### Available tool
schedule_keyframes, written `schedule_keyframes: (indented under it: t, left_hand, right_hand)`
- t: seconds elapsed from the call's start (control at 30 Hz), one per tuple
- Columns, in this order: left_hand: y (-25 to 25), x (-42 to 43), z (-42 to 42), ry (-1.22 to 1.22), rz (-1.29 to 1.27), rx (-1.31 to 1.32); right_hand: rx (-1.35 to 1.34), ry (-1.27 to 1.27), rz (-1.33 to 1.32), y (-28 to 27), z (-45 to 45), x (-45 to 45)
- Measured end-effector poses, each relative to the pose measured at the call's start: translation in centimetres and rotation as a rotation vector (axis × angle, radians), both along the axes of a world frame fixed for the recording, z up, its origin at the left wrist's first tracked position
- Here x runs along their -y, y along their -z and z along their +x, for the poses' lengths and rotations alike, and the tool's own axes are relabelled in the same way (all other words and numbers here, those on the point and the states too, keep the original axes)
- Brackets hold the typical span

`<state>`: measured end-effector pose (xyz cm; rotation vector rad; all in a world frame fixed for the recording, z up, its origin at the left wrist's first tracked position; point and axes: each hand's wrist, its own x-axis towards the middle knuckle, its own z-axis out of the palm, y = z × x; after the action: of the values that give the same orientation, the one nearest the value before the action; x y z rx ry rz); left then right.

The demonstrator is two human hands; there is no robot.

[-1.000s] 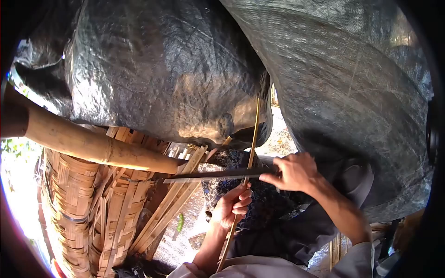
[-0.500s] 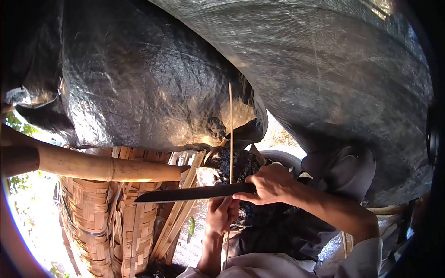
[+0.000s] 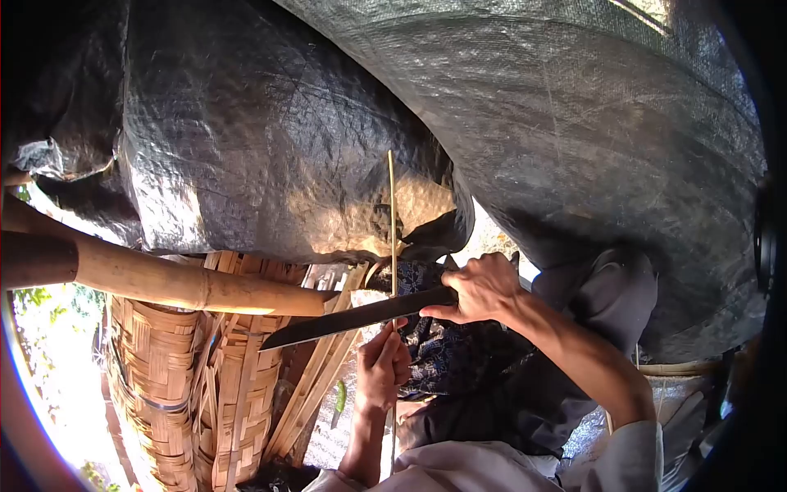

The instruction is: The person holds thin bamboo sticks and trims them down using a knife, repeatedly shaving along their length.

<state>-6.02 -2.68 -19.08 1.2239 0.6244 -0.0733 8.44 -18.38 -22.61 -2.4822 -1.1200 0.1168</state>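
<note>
My left hand (image 3: 383, 366) is closed around a thin, pale bamboo strip (image 3: 393, 221), which stands nearly upright in the view, its upper end in front of the dark sheeting. My right hand (image 3: 484, 289) grips the handle end of a long dark blade (image 3: 352, 318). The blade points left and slightly down, crossing the strip just above my left fingers. Its handle is mostly hidden by my right hand. Patterned dark cloth (image 3: 443, 361) lies behind the hands, over my lap.
A thick bamboo pole (image 3: 188, 287) comes in from the left. Below it are woven bamboo baskets (image 3: 156, 385) and split bamboo slats (image 3: 311, 398). Dark plastic sheeting (image 3: 246, 139) hangs across the top and right. A small green object (image 3: 340, 396) lies on the ground.
The blade has swung from level to a slant, its tip now lower than my right hand. Both hands and the strip have shifted left in view, and the strip stands more upright.
</note>
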Motion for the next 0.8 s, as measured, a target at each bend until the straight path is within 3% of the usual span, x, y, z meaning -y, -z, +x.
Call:
schedule_keyframes:
  t: [0.07, 0.1, 0.23, 0.33, 0.7, 0.8]
  left_hand:
    - [0.1, -0.6, -0.1, 0.024, -0.042, 0.020]
    - [0.0, -0.6, 0.0, 0.018, -0.042, 0.023]
    - [0.4, 0.2, 0.4, -0.066, -0.012, -0.011]
    - [0.3, 0.5, 1.0, -0.062, 0.127, -0.002]
    - [1.0, 0.1, -0.2, -0.069, -0.109, 0.012]
    - [0.3, -0.7, 0.8, -0.025, -0.038, 0.015]
  right_hand:
    - [0.012, -0.072, 0.037, -0.1, -0.5, 0.1]
    - [0.111, -0.090, 0.190, 0.8, -1.2, -0.1]
    - [-0.039, -0.065, 0.028, -1.0, -1.0, 0.0]
    - [0.018, -0.002, 0.022, -0.1, -0.4, -0.5]
    - [0.084, -0.110, 0.069, -0.8, -1.6, 0.7]
    - [0.033, 0.056, 0.067, 0.0, -0.2, 0.4]
